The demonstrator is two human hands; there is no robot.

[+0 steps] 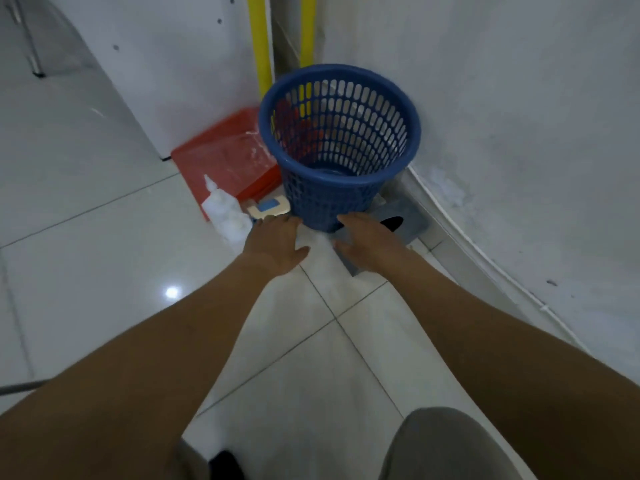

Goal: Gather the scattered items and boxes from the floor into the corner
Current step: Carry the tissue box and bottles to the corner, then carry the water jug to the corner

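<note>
The left hand and right hand lie open, fingers straight, at the base of the basket, gripping nothing. The right rests over a grey box. The basket stands in the far corner. Push low and evenly, so it slides without tipping.

We log a blue wastebasket, its sides patterned with rows of oval slots. Red dustpan. Two yellow handles. Grey tissue box, black oval opening. White bottle. Cream flat item with a blue patch. Floor: glossy white tiles, thin dark grout lines. White walls.
</note>
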